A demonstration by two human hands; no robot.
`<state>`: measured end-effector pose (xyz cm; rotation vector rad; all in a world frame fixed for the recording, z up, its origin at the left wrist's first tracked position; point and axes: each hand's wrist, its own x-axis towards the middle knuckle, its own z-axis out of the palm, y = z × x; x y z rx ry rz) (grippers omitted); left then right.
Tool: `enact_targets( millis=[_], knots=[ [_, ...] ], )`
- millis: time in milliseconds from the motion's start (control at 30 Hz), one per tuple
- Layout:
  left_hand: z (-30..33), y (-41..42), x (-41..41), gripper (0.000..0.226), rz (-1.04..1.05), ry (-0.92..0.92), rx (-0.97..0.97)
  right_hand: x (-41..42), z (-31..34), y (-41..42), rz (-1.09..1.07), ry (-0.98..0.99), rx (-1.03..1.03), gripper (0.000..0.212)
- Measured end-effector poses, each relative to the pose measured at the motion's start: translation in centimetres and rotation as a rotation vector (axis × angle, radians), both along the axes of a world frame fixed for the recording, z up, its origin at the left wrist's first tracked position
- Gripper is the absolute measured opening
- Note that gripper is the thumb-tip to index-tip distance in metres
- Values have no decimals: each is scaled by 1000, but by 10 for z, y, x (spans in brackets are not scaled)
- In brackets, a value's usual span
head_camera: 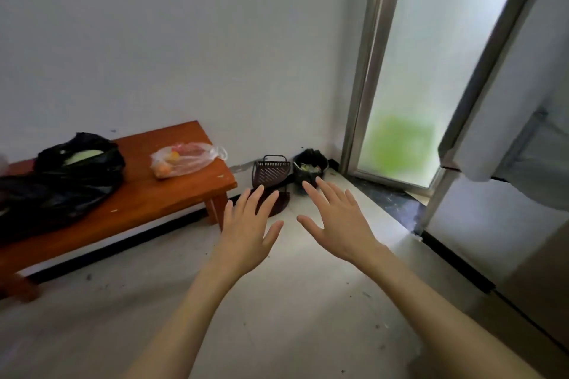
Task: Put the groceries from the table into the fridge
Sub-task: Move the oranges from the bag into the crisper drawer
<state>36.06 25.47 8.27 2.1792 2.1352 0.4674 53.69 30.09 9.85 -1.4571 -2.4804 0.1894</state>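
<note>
Fingers [258, 194] spread straight and grasping nothing, a person's two hands hang palm-down over a pale tiled floor [277, 317]. At far left, a low orange wooden desk [172, 194] against the white wall carries the groceries: a black plastic bag [70, 172] with a pale green vegetable showing at its mouth, and to its right a clear plastic bag [184, 160] of orange and red produce. The left hand [246, 237] hovers off the desk's right end, the right hand [335, 224] just beside it. Behind them stand a dark dustpan [269, 171] and a small black bin [309, 164]. A frosted glass door [431, 71] follows, then the fridge [508, 224] at far right.
</note>
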Motion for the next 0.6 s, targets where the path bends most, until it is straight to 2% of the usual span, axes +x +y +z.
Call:
enact_targets(
  millis=[300,600],
  knots=[
    [16,91,-129,54,224,2,-50,-133,8,126,208,26,-7,64],
    [-5,159,-216,53,305,-16,-152,-220,-5,212,312,-6,-36,63]
  ],
)
